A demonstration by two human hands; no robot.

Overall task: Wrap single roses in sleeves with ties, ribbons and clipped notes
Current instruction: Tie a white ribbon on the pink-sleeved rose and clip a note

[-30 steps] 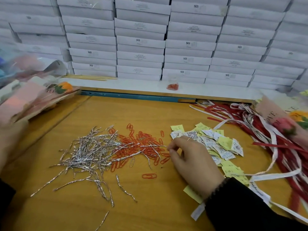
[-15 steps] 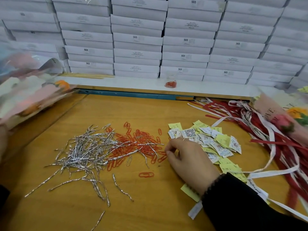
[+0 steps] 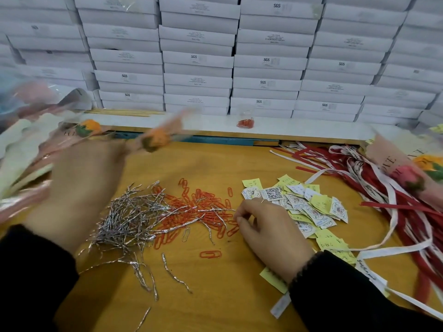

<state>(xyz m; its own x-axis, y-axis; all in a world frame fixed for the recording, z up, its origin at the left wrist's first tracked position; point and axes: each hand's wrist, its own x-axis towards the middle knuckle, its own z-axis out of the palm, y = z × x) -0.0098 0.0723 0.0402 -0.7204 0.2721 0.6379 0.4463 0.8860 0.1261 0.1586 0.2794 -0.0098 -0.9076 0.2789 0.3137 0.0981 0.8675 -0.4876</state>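
My left hand, blurred by motion, grips the lower end of a sleeved orange rose that points up and right over the wooden table. My right hand rests on the table with curled fingers, its fingertips pinching at the right edge of the red paper clips. Silver twist ties lie in a heap left of the clips. Yellow and white notes lie just right of my right hand. Red and white ribbons spread at the far right.
More sleeved roses are piled at the left edge and at the right edge. White boxes are stacked along the back. A small clear cup of clips and thin wooden sticks sit on the white ledge.
My left hand has swung in from the left pile carrying a sleeved orange rose over the table. My right hand has stayed at the edge of the clips.
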